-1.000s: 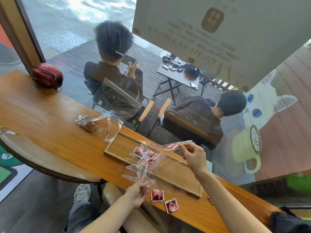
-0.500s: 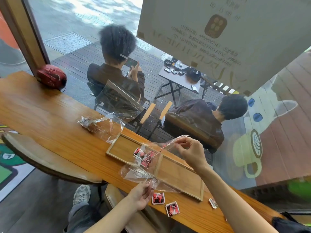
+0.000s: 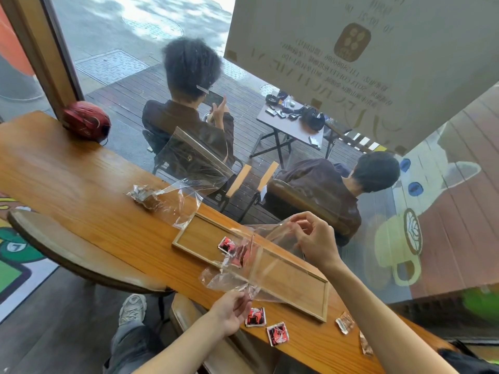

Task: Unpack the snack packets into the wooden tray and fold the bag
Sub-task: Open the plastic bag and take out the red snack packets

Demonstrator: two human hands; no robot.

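A clear plastic bag (image 3: 259,260) is stretched over the wooden tray (image 3: 297,290) on the counter. My left hand (image 3: 229,311) pinches the bag's near end at the counter's front edge. My right hand (image 3: 313,238) pinches its far end above the tray's back rim. Red snack packets (image 3: 232,249) lie in the tray's middle, partly under the bag. Two more red packets (image 3: 266,323) lie on the counter in front of the tray.
A second clear bag with a crumpled brownish wrapper (image 3: 151,198) lies left of the tray. Brownish packets (image 3: 345,322) sit right of the tray. A red helmet (image 3: 86,121) rests at the counter's far left. A stool (image 3: 67,252) stands below. Beyond the window (image 3: 445,211) two people sit.
The red packets have dropped from the bag into the tray. My right hand has risen slightly with the bag's far end; my left hand still holds the near end.
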